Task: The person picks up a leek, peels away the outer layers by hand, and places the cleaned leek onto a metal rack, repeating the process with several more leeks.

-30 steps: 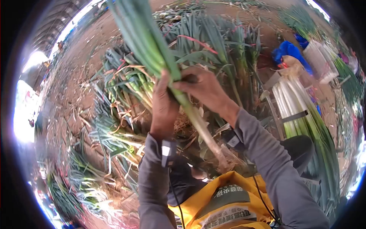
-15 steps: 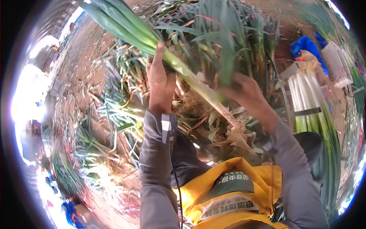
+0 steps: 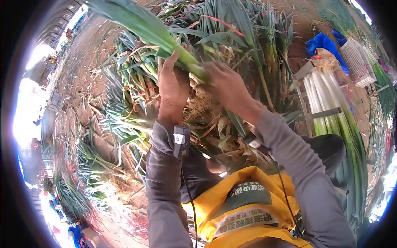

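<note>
A large leek (image 3: 153,31) slants across the upper middle, its broad green leaves pointing to the upper left. My left hand (image 3: 171,87) is closed around the stalk just below the leaves, thumb along its side. My right hand (image 3: 231,89) closes on the paler stalk a little lower down, its fingers slightly blurred. The leek's root end is hidden behind that hand. Below both hands lie dry husks and stringy roots (image 3: 200,107).
Unpeeled leeks (image 3: 223,25) stand bunched ahead, and more lie in piles (image 3: 128,115) to the left. At right, clean white-stemmed leeks (image 3: 324,93) rest in a metal frame (image 3: 305,109). A blue bag (image 3: 324,45) lies beyond. A yellow apron (image 3: 244,202) covers my lap.
My right hand has moved left and up onto the stalk, near my left hand. A loose green leaf strip that hung by the right hand no longer shows there.
</note>
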A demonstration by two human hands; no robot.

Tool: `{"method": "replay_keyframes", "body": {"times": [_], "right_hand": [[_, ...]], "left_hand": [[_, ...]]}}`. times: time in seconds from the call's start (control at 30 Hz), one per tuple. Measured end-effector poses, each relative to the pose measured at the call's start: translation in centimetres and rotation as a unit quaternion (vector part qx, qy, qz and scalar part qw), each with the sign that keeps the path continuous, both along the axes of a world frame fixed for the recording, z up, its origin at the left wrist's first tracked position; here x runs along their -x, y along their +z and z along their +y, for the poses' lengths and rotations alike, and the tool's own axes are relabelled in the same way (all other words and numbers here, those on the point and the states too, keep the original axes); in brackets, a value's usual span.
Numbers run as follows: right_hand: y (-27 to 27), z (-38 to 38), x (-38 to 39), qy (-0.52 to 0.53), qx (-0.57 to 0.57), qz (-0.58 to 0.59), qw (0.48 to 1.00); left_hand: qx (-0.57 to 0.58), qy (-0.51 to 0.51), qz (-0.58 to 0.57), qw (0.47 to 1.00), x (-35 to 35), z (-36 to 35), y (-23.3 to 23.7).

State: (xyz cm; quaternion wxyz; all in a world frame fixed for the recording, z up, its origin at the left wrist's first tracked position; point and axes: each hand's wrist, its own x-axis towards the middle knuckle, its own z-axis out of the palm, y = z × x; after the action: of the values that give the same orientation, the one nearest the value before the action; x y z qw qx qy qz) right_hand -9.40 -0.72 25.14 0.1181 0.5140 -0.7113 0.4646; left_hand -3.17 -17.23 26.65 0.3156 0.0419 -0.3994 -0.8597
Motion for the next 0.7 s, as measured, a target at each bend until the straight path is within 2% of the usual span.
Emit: {"method": "replay_keyframes", "body": {"times": [0.03,0.1,0.13,0.2,0.27,0.33,0.37,0.47,0.5,0.53,0.57,0.7], "right_hand": [[-0.1,-0.9,0.2,-0.007,-0.02,-0.042,0.999],[-0.1,-1.6,0.6,-0.016,-0.026,-0.134,0.991],[0.1,-1.7,1.3,-0.016,-0.026,-0.134,0.99],[0.9,-1.0,3.1,0.136,0.002,-0.303,0.943],[2.9,0.1,3.5,0.143,-0.021,-0.342,0.929],[3.2,0.3,3.9,0.204,-0.007,-0.469,0.859],[2.6,0.1,4.1,0.19,-0.01,-0.464,0.865],[1.9,0.1,4.1,0.137,-0.056,-0.446,0.883],[1.9,0.1,4.1,0.139,-0.056,-0.446,0.883],[2.1,0.0,4.0,0.12,-0.066,-0.392,0.91],[2.2,0.0,3.9,0.098,-0.075,-0.338,0.933],[2.9,-0.4,1.9,0.097,-0.046,-0.349,0.931]], "left_hand": [[0.036,-0.017,0.018,0.999,0.0,0.0,-0.1],[0.018,-0.03,0.017,0.999,-0.6,-0.4,-0.1],[0.001,-0.044,0.021,0.999,-0.8,-0.4,0.1],[-0.028,-0.036,0.016,0.999,-0.8,-0.5,-0.1],[-0.078,-0.022,0.026,0.996,-0.8,-0.4,-0.3],[-0.026,-0.066,0.065,0.995,0.2,-0.3,-0.5],[-0.016,-0.108,0.09,0.99,0.6,-0.3,-0.7],[-0.047,-0.068,0.039,0.996,0.6,0.4,-1.9],[-0.041,-0.103,0.05,0.993,0.4,-0.1,-2.3],[-0.039,-0.104,0.049,0.993,0.5,0.0,-2.4],[-0.036,-0.084,0.049,0.995,0.6,0.2,-2.5],[0.004,0.018,0.006,1.0,1.1,0.6,-2.0]]}}
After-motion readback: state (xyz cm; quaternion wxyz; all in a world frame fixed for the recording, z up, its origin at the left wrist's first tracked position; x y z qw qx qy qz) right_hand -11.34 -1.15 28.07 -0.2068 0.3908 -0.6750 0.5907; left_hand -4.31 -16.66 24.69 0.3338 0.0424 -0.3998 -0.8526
